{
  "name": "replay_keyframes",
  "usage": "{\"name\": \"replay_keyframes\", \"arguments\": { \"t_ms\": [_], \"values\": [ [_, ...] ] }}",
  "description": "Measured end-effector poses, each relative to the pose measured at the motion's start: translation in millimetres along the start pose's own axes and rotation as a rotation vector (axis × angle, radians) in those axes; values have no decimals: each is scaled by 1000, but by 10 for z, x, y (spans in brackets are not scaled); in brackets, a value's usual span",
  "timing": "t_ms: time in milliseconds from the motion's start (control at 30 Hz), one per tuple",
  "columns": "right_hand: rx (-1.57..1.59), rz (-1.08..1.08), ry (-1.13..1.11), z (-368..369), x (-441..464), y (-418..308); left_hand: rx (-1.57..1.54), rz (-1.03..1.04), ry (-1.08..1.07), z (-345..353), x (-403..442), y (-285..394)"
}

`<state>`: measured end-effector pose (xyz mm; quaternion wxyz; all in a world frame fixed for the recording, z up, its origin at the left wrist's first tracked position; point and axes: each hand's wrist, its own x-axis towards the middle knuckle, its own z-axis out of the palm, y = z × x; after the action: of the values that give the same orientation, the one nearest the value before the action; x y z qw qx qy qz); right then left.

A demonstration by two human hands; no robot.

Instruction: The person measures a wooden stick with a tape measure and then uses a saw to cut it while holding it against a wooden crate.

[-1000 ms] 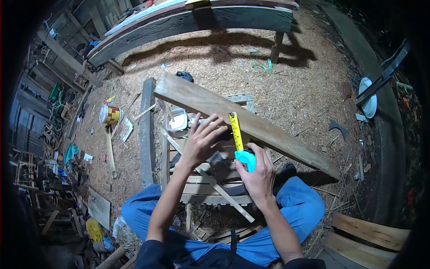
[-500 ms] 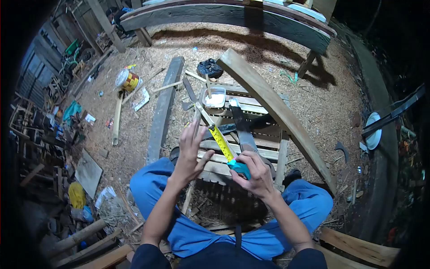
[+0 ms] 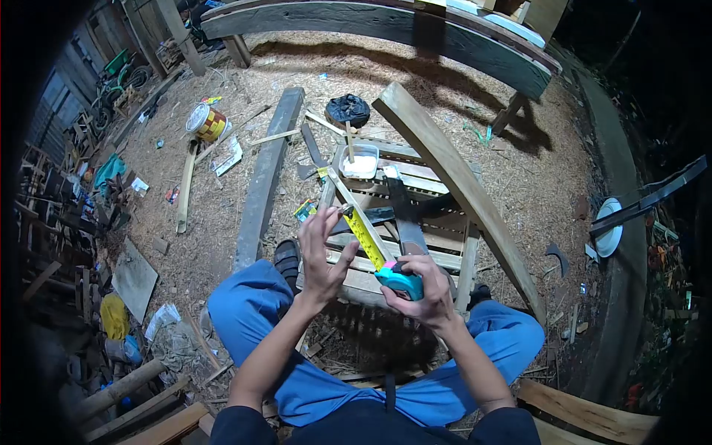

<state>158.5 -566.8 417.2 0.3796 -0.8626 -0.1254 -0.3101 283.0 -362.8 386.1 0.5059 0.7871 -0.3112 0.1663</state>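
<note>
My right hand (image 3: pixel 426 293) has its fingers wrapped round the turquoise measuring tape (image 3: pixel 400 283), with a short length of yellow blade (image 3: pixel 366 236) run out of the case. About 1 second ago the tape stood nearly upright close to the heavy wooden beam (image 3: pixel 463 182); now it is over the near half of the slatted pallet (image 3: pixel 424 181), its blade slanting toward the pallet's far left corner. The beam's far end has swung away to the right — so both my hands are at the tape, and neither is on the beam. The case has also turned slightly, showing more of its flat face.

My left hand (image 3: pixel 321 259) is spread, thumb well apart from the fingers, fingertips just beside the blade's hook; I cannot tell whether 1 of them touches it. The blade's markings are too small to read, and it covers part of a thin wooden strip (image 3: pixel 340 187). Near the far left corner, a plastic tub (image 3: pixel 360 169) holds something white I can't identify. A dark flat strip (image 3: pixel 403 204) runs in from the far edge — what it is, I can't make out. The pallet's near edge is partly hidden behind my hands
</note>
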Motion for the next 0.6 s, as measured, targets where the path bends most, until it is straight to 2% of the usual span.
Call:
{"name": "replay_keyframes", "arguments": {
  "t_ms": [67, 100, 200, 400, 467, 600],
  "values": [
    [-18, -23, -17, -23, 15, -29, -215, -228, 84, -17, 63, 103],
    [-36, -55, -18, -20, 12, -37, -48, -114, 37, -123, 160, 154],
    [-42, -89, -13, 15, -23, -61, 111, -60, -15, -173, 188, 108],
    [-132, -74, -85, -2, -62, -97, 67, -91, 13, -179, 209, 78],
    [-88, 64, -135, 26, -88, -139, 48, -85, 5, -188, 212, 92],
    [-102, 0, -70, 103, -159, -28, 89, -91, 39, -163, 188, 102]
  ]
}}
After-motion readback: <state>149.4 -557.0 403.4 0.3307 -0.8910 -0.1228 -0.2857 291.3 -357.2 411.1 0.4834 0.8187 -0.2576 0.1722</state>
